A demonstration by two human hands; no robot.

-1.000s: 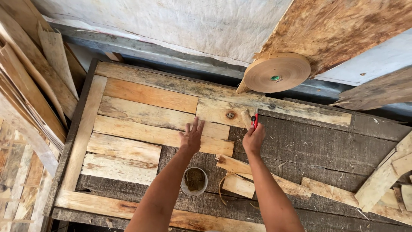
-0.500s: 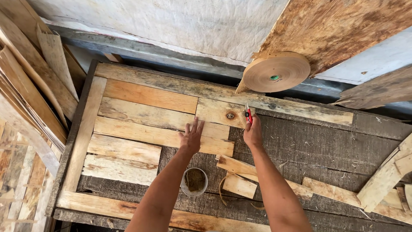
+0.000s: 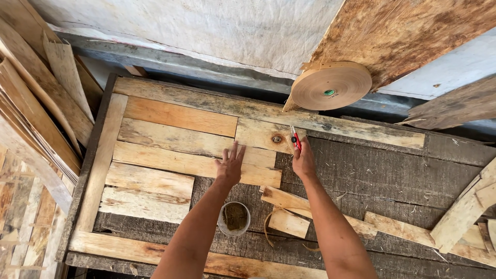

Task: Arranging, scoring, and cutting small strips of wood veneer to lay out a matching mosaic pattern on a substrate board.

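Our hands work on veneer strips laid over the surface: the left hand presses open, fingers spread, on a strip, while the right hand grips a red cutter over the knotted piece. Nearby sits a small cup.

A rough woodworking shop: a worn dark plank bench fills the middle of the frame, with pale veneer strips laid across its left half, more veneer sheets stacked at the far left, offcuts at lower right, and a roll of brown tape at upper centre
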